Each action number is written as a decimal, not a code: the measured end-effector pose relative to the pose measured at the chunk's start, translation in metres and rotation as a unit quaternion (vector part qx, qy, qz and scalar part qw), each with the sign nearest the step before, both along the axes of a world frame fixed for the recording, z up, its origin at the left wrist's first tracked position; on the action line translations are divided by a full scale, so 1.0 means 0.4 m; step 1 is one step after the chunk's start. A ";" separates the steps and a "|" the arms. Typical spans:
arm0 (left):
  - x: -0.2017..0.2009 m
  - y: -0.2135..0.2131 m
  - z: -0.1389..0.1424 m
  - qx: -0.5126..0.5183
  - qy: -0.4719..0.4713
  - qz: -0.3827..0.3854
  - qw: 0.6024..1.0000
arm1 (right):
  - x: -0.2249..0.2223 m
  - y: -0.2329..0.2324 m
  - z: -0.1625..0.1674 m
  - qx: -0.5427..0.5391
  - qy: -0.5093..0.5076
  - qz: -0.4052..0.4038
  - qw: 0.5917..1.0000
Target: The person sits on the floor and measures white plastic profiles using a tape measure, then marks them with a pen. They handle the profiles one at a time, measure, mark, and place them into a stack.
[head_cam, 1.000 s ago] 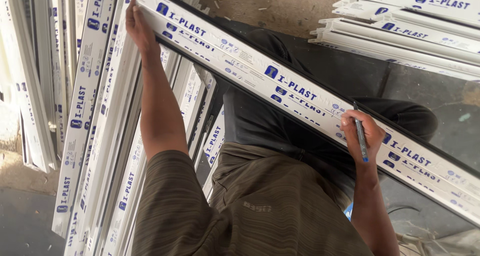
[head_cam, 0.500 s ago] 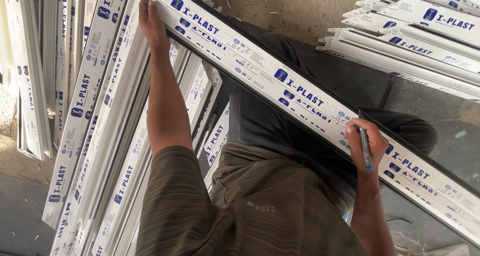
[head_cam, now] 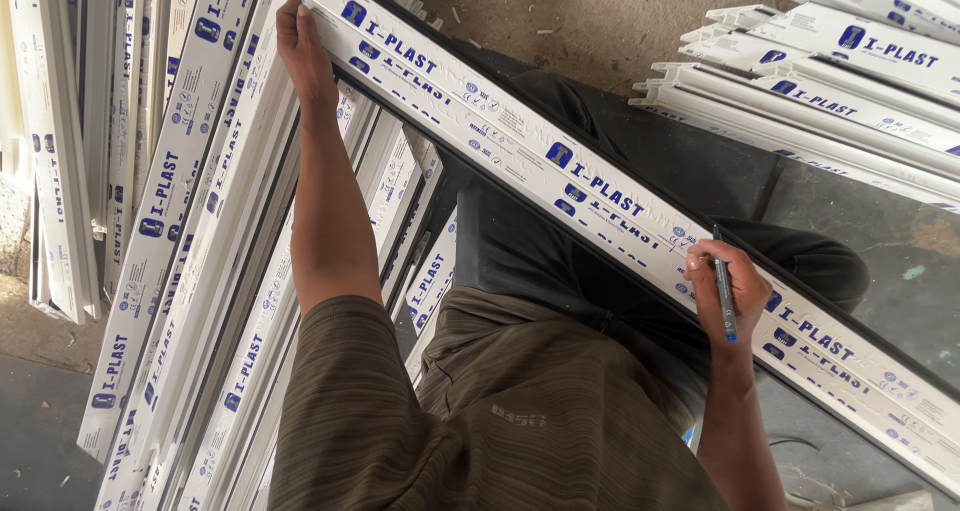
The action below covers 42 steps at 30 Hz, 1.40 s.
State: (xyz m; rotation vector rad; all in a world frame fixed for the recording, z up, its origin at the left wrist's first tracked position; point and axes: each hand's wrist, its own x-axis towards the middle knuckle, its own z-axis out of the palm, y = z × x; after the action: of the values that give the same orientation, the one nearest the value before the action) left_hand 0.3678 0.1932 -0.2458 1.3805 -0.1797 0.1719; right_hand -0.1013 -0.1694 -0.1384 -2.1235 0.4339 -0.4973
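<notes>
Compared with the frame one second ago, the left hand [head_cam: 300, 46] sits higher and more to the right in the view, and the long white profile [head_cam: 560, 161] lies a little higher across the picture too; the right hand has hardly changed its place on it. This white plastic profile with blue printing runs diagonally from upper left to lower right, across the person's legs in dark trousers [head_cam: 560, 271]. The left hand is closed on the upper end of the profile, with the fingers wrapped over its edge. The right hand [head_cam: 725, 286] rests on the lower part of the profile, and its fingers are closed around a blue pen [head_cam: 724, 293] whose tip touches the white surface. On the left, many similar white profiles [head_cam: 170, 221] stand in a stack. More of them [head_cam: 820, 81] lie at the upper right on the concrete floor [head_cam: 560, 11].
</notes>
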 end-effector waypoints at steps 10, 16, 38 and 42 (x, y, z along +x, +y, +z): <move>0.009 -0.008 -0.002 0.122 0.013 0.093 0.988 | 0.004 0.004 0.003 0.018 0.008 -0.010 1.000; 0.013 -0.023 0.000 0.308 0.029 0.190 0.932 | 0.005 0.003 0.003 0.002 0.018 -0.019 1.000; -0.635 -0.580 0.235 0.531 -0.422 -0.495 0.543 | 0.013 -0.035 0.009 -0.017 -0.023 -0.020 0.999; -0.641 -0.562 0.193 0.512 -0.400 -0.490 0.581 | 0.060 -0.127 0.026 -0.068 -0.043 -0.011 0.997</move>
State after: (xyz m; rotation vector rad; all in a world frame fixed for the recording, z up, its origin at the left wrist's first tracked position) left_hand 0.1113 -0.0316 -0.1686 2.0062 -2.0559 -0.3388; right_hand -0.0774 -0.2202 -0.1280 -2.2187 0.3847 -0.6451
